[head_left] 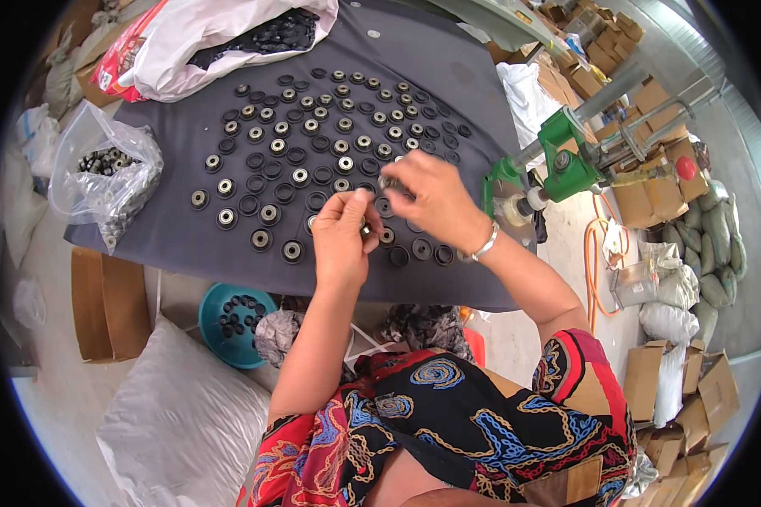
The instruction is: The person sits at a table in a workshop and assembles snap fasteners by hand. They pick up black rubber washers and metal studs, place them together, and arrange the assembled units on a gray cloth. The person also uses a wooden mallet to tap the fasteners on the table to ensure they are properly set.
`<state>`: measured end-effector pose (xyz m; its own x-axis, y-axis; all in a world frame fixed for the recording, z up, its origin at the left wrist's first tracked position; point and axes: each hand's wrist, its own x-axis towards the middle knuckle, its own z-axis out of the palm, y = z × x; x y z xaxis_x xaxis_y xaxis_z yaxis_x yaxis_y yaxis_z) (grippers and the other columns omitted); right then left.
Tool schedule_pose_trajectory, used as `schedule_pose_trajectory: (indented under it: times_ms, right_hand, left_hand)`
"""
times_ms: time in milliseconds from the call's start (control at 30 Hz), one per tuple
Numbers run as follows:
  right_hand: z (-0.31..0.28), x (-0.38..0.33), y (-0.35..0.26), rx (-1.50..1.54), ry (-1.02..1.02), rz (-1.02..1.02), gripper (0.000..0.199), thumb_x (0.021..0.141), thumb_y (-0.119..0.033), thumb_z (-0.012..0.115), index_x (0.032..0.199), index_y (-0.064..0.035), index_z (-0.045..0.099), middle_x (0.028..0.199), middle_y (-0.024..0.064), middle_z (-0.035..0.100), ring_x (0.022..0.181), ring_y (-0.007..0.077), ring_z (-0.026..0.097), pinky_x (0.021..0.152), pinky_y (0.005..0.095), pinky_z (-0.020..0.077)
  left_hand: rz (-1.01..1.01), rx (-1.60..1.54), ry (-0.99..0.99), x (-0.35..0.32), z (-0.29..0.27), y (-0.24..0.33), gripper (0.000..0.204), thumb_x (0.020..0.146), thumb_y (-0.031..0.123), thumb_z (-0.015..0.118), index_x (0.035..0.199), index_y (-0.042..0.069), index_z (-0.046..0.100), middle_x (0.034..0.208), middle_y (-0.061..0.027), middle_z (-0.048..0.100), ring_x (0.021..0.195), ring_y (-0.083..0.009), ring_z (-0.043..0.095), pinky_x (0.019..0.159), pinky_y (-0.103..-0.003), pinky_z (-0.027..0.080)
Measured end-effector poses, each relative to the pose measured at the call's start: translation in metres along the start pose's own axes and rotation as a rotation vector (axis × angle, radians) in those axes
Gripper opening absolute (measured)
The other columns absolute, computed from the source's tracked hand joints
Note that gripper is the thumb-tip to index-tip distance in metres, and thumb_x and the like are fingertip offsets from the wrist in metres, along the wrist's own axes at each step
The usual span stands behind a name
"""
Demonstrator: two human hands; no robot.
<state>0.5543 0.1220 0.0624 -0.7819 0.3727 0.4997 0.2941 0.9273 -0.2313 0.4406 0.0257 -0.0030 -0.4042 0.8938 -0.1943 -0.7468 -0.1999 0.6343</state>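
Note:
Over the near part of a dark cloth-covered table (448, 59), my left hand (343, 237) is closed with thumb and fingers pinched. A small metal bearing (364, 228) shows between its fingers. Just to the right, my right hand (431, 196) is curled over the table, its fingers pinched on a small ring-shaped piece (389, 182) that they partly hide. Spread about both hands lie black rings (296, 156), some bare and others with a metal bearing (300, 176) seated inside. My hands cover a few of these pieces.
At the far left sits a white sack (169, 59) of black parts; nearer, a clear plastic bag (110, 169) holds bearings. A green hand press (558, 156) stands at the right edge. Below the table are a teal basin (207, 325) with black pieces and a cardboard box (110, 296).

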Motion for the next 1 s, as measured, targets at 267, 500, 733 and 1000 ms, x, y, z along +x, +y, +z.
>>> schedule_pose_trajectory:
  times_ms: [267,500,733,1000]
  right_hand:
    - [0.001,-0.002,0.057,0.092,-0.115,0.184,0.020,0.075,-0.005,0.065,0.094,-0.0013,0.065,0.077,0.0092,0.060,0.061,0.0210,0.058,0.058,0.0296,0.0472]
    - [0.037,-0.008,0.070,-0.091,-0.215,0.119,0.020,0.076,-0.011,0.066,0.093,-0.0021,0.066,0.084,0.0115,0.059,0.079,0.0288,0.060,0.071,0.0376,0.0490]
    - [0.043,-0.007,0.070,-0.151,-0.260,0.105,0.019,0.075,-0.012,0.067,0.092,-0.0023,0.066,0.082,0.0114,0.057,0.081,0.0291,0.059,0.072,0.0395,0.0490]
    - [0.046,-0.004,0.066,-0.204,-0.246,0.024,0.011,0.072,-0.011,0.065,0.076,-0.0022,0.060,0.079,0.0142,0.057,0.081,0.0313,0.059,0.073,0.0409,0.0497]
  left_hand:
    - [-0.020,-0.177,0.056,0.007,-0.012,0.010,0.019,0.096,0.019,0.052,0.090,0.002,0.058,0.074,-0.0067,0.055,0.061,-0.0177,0.054,0.041,-0.022,0.032]
    - [-0.020,-0.219,0.078,0.007,-0.012,0.011,0.018,0.096,0.018,0.051,0.089,0.002,0.058,0.073,-0.0061,0.056,0.061,-0.0174,0.056,0.042,-0.023,0.034]
    - [0.005,-0.254,0.093,0.007,-0.014,0.014,0.019,0.097,0.018,0.050,0.088,0.002,0.057,0.072,-0.0060,0.056,0.061,-0.0176,0.058,0.044,-0.025,0.036]
    - [-0.018,-0.253,0.107,0.004,-0.013,0.014,0.020,0.098,0.020,0.048,0.092,0.002,0.055,0.074,-0.0064,0.055,0.063,-0.0188,0.057,0.045,-0.027,0.038]
